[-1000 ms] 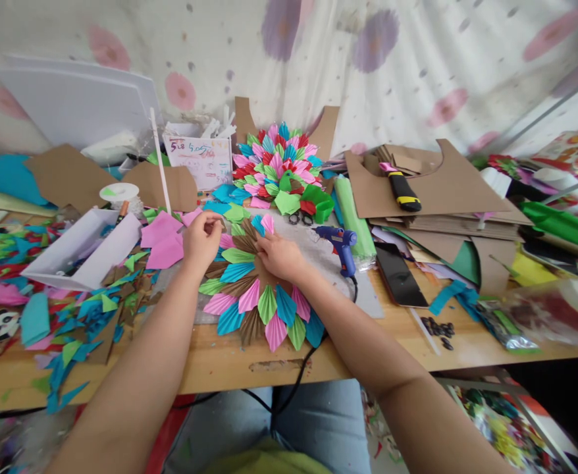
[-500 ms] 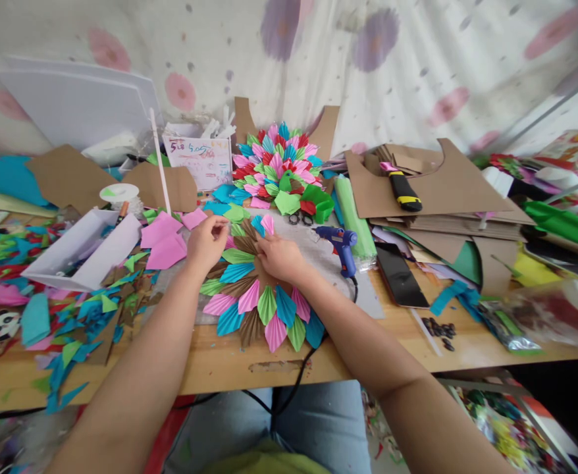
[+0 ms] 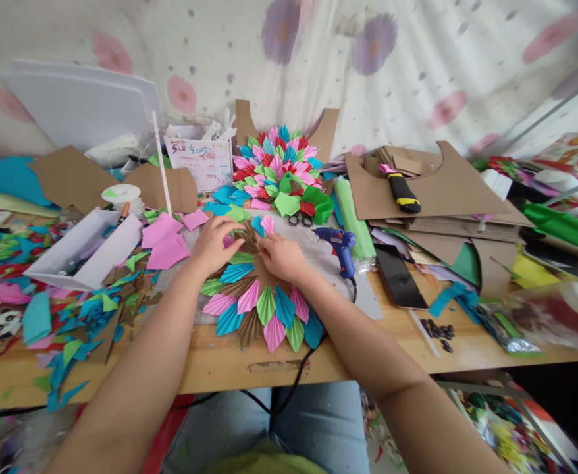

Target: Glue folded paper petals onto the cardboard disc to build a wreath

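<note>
A round paper flower (image 3: 262, 299) of pleated pink, blue, green and brown petals lies on the table in front of me. My left hand (image 3: 213, 243) rests on its upper left part, fingers curled and pressing a green folded petal (image 3: 237, 227) against the brown pleats. On the flower's upper middle sits my right hand (image 3: 282, 257), its fingers bent and pressing down beside a blue and a pink petal (image 3: 264, 224). Nothing else shows in the right hand.
A blue glue gun (image 3: 341, 247) stands just right of the flower, its cord running off the wooden table edge (image 3: 220, 372). A finished flower (image 3: 276, 168) leans at the back. Cardboard sheets (image 3: 437, 187), a black phone (image 3: 400, 276), a white box (image 3: 84, 247) and paper scraps (image 3: 79, 316) surround.
My left hand has moved right and down from above the pink sheets onto the flower, bringing the green petal with it. The right hand has stayed in place.
</note>
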`<state>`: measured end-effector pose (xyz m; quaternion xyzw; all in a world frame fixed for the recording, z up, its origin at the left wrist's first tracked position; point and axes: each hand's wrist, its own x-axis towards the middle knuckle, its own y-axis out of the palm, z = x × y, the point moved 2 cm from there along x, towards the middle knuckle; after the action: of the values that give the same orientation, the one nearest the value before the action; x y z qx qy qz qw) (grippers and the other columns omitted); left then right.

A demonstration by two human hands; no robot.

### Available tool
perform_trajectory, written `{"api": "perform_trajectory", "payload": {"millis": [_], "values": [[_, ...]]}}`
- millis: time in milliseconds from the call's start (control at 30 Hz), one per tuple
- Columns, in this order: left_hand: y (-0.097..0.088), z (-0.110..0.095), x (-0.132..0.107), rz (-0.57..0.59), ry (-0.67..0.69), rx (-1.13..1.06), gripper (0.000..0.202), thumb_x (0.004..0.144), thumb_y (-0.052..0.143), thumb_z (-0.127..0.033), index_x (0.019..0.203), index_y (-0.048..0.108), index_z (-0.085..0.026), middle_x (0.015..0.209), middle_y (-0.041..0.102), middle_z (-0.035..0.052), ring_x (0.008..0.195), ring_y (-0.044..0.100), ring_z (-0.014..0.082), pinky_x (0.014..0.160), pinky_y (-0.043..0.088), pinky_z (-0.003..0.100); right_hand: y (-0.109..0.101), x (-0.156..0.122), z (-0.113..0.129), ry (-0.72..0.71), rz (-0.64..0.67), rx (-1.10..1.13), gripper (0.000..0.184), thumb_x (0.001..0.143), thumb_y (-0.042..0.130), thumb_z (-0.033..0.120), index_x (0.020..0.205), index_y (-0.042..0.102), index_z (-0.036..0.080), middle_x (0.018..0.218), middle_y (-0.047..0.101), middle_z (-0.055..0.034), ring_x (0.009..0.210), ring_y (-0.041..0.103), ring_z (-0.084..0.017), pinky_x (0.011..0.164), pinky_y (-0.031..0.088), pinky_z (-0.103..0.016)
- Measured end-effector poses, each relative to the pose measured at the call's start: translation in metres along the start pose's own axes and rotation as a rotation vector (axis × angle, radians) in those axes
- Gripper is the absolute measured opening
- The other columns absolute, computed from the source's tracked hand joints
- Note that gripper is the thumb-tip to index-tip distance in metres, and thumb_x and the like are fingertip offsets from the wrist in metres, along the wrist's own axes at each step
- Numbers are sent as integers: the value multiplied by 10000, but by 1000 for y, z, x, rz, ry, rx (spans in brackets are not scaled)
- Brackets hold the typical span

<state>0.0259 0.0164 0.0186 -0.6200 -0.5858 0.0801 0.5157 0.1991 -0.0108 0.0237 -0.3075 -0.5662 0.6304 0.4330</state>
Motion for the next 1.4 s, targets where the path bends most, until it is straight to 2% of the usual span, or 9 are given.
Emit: {"api": "perform_trajectory", "payload": {"millis": [100,200,567,833,933,1067,1133,1267,1400], "values": [[3,-19,-1,103,144,44,246,749,602,-210,984,666,-246,1187,555,60,1162,472,251,1027,360,459,-3,-2,0,-8,-41,26,246,898,383,226,1022,593,196,1054,630,-70,972,560,-202,719,432,-278],[6,-28,0,148,173,65,204,746,580,-158,904,679,-240,1145,588,53,1145,484,250,1020,361,471,-5,-4,-1,-11,-67,58,236,903,392,231,1022,593,197,1049,631,-66,983,547,-189,736,416,-264],[5,-24,2,140,161,17,80,788,544,-174,792,620,-197,915,617,52,947,553,210,876,437,377,-14,-8,-8,-3,-189,162,205,898,440,282,907,629,203,957,641,-50,943,542,-178,746,390,-257],[2,0,1,15,4,-6,40,781,568,-206,750,590,-194,889,589,51,918,548,205,868,437,369,-80,-48,-86,319,-616,215,318,873,448,466,803,605,199,797,603,-54,790,551,-186,726,430,-317],[2,6,2,-28,-47,-43,36,767,564,-197,731,568,-197,838,594,40,881,545,198,842,442,355,-71,-64,-118,362,-516,204,358,796,532,536,785,611,187,784,607,-62,806,558,-201,744,434,-336],[2,9,1,-71,-92,-64,35,775,541,-213,747,558,-199,819,598,36,829,545,185,804,449,336,-37,-74,-136,417,-267,299,468,693,628,566,931,614,162,858,648,-79,815,584,-220,702,449,-330],[2,10,0,-73,-101,-58,47,784,533,-228,757,556,-198,827,600,36,834,546,184,805,450,334,-24,-74,-137,499,-209,357,481,665,665,533,979,611,172,836,661,-58,780,601,-216,666,453,-313],[3,13,0,-69,-120,-51,44,784,532,-230,766,554,-196,834,604,37,841,550,186,808,451,337,-19,-71,-131,654,-113,364,305,682,665,456,774,652,165,681,647,-53,697,618,-220,605,440,-290],[4,15,1,-73,-109,-44,33,776,539,-224,767,556,-196,830,609,36,836,554,187,806,449,338,-28,-67,-118,648,-199,471,375,729,594,512,806,656,150,660,643,-66,635,615,-201,543,435,-272]]}}
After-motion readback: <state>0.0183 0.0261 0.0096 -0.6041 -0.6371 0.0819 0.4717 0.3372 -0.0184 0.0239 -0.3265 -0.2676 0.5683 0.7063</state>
